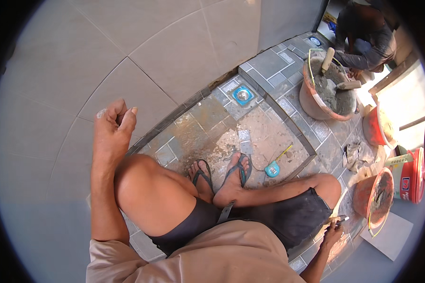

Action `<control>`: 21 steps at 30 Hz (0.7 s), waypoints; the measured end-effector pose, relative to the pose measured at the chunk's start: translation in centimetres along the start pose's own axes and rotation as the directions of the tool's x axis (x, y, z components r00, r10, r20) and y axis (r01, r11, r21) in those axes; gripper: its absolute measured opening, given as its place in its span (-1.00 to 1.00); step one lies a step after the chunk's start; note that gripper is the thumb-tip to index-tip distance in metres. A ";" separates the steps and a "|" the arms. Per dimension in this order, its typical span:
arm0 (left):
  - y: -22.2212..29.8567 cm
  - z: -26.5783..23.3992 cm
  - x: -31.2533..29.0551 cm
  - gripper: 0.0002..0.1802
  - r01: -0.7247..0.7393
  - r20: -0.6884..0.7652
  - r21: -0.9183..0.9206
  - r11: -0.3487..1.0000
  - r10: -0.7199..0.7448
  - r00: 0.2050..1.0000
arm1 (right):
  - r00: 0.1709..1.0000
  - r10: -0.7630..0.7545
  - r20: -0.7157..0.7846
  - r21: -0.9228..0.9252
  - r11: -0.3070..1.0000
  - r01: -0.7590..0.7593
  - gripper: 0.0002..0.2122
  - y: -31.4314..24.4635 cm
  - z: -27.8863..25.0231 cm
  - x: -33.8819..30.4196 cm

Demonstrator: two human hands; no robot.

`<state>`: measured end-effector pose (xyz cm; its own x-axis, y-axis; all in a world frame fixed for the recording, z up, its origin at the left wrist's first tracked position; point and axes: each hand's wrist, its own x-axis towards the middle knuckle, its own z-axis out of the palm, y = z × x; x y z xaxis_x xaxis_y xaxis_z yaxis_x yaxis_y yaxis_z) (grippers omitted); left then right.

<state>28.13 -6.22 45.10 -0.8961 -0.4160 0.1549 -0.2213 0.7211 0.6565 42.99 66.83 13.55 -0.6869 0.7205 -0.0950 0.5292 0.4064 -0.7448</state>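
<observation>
My left hand (114,121) is raised above my left knee, in front of the tiled wall. Its fingers are curled and nothing shows in them; a pale smear marks a knuckle. Low at the right, beside my right knee, my right hand (333,234) grips a slim tool (344,219) with a pale tip; its kind is unclear. Near that hand stands a small orange bucket (372,198) with grey mortar inside. A turquoise tape measure (272,169) lies by my right foot, a short length of yellow blade pulled out.
A large bucket (311,101) of mortar at the back right holds a trowel handle (328,60) and another wooden handle (349,85). Beyond it a person (370,42) crouches. A blue-framed drain (243,95), a red pail (418,177), crumpled paper (359,157) and a loose tile (392,236) lie around.
</observation>
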 end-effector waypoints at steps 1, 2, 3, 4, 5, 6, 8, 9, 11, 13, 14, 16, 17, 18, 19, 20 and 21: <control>-0.5 0.1 0.4 -0.63 0.025 -0.016 0.003 1.000 -0.025 1.000 | 0.998 0.011 0.061 -0.143 0.990 -0.002 -0.68 0.4 0.0 -0.1; -1.0 0.2 0.5 -0.63 -0.035 -0.019 0.006 0.999 0.035 0.999 | 0.994 0.028 0.107 -0.144 0.990 -0.013 -0.68 0.9 0.3 -0.2; -1.4 0.4 0.4 -0.63 -0.074 -0.023 0.012 0.997 0.074 0.997 | 0.986 0.066 0.150 -0.125 0.991 -0.047 -0.68 1.4 0.4 -0.2; -1.7 0.5 0.3 -0.63 -0.167 -0.027 0.000 0.986 0.167 0.986 | 0.982 0.069 0.178 -0.155 0.987 -0.041 -0.70 1.8 0.5 -0.2; -2.0 0.2 0.0 -0.67 -0.166 -0.021 -0.004 0.986 0.166 0.986 | 0.970 -0.136 0.201 -0.216 0.960 0.179 -0.70 2.1 0.6 0.1; -2.4 0.5 0.6 -0.69 -0.224 -0.030 -0.069 0.972 0.222 0.975 | 0.979 -0.033 0.203 -0.135 0.989 0.061 -0.72 2.4 0.8 0.2; -2.9 0.6 1.3 -0.74 -0.164 0.016 -0.246 0.955 0.173 0.985 | 0.988 -0.060 0.145 -0.300 0.949 0.102 -0.69 2.7 1.3 0.7; -3.2 0.7 1.8 -0.77 -0.135 0.018 -0.273 0.952 0.145 0.989 | 0.987 -0.071 0.143 -0.559 0.817 0.140 -0.64 2.4 1.1 1.3; -3.9 0.1 2.0 -0.82 -0.198 0.065 -0.256 0.946 0.221 0.973 | 0.989 0.048 0.138 -0.556 0.831 0.037 -0.60 1.7 1.0 1.1; -4.7 -1.1 1.9 -0.75 -0.171 0.061 -0.169 0.971 0.184 0.981 | 0.981 0.130 0.145 -0.538 0.843 -0.032 -0.60 0.2 0.7 0.4; -5.0 -1.6 2.1 -0.73 -0.120 0.051 -0.109 0.987 0.126 0.991 | 0.970 0.207 0.130 -0.543 0.833 -0.105 -0.60 -0.7 0.8 0.2; -5.4 -2.1 2.0 -0.77 -0.104 0.055 -0.072 0.992 0.108 0.993 | 0.951 0.280 0.129 -0.531 0.830 -0.172 -0.60 -2.2 0.7 -0.4; -5.3 -2.1 2.0 -0.80 -0.140 0.068 -0.095 0.986 0.147 0.987 | 0.950 0.279 0.141 -0.528 0.833 -0.166 -0.61 -2.8 0.7 -0.7; -4.9 -2.0 2.0 -0.80 -0.157 0.065 -0.145 0.977 0.168 0.984 | 0.946 0.279 0.162 -0.549 0.822 -0.149 -0.61 -3.3 0.6 -1.0; -4.4 -1.8 2.2 -0.76 -0.150 0.067 -0.120 0.981 0.159 0.985 | 0.932 0.308 0.191 -0.569 0.809 -0.151 -0.61 -3.6 0.4 -1.6; -3.7 -1.7 1.4 -0.73 -0.123 0.043 -0.127 0.984 0.129 0.991 | 0.915 0.346 0.208 -0.561 0.808 -0.178 -0.61 -4.0 0.4 -1.7; -2.7 -1.5 1.0 -0.66 -0.095 0.016 -0.133 0.986 0.098 0.995 | 0.916 0.331 0.227 -0.572 0.806 -0.149 -0.60 -4.3 0.2 -2.0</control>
<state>28.36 -9.42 44.54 -0.9196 -0.3343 0.2066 -0.0818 0.6770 0.7314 41.96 63.54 16.75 -0.5672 0.6665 -0.4837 0.8143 0.5418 -0.2082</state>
